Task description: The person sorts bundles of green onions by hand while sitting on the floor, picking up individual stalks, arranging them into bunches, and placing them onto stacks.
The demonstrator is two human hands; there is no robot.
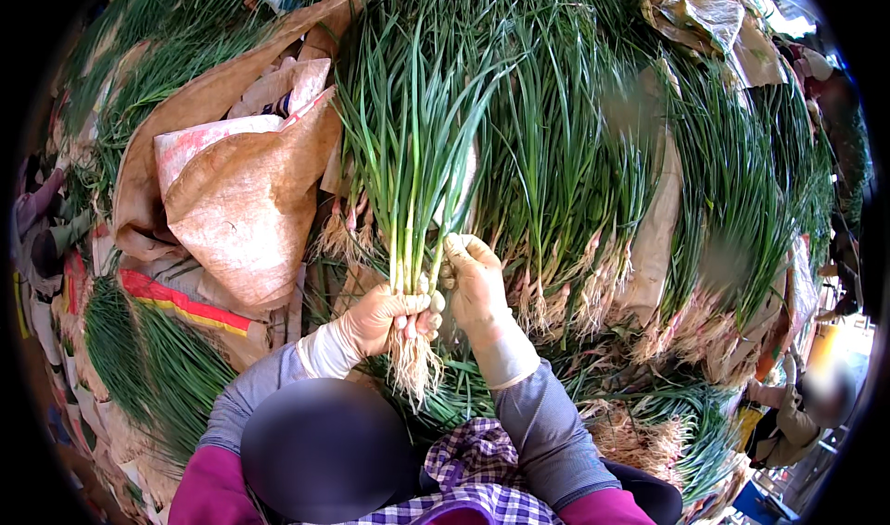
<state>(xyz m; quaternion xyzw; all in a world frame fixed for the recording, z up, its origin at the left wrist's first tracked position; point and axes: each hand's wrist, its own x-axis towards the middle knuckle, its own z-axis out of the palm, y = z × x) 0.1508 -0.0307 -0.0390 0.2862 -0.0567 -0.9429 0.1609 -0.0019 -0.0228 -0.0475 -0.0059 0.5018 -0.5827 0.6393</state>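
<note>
My gloved left hand (380,321) is closed round the lower stems of a bunch of green onions (406,201), held upright with long green leaves spreading upward and pale, stringy roots (413,367) hanging below the fist. My gloved right hand (473,279) is at the bunch's right side, a little higher, its thumb and index finger pinched on one stalk. Its lower fingers are curled in beside my left hand.
Piled green onions (565,182) lie behind and to the right; more lie at lower left (148,367) and lower right (640,442). Crumpled brown sacking (236,210) is at left, crinkled wrapping (681,11) at upper right. Other people (788,423) work at both edges.
</note>
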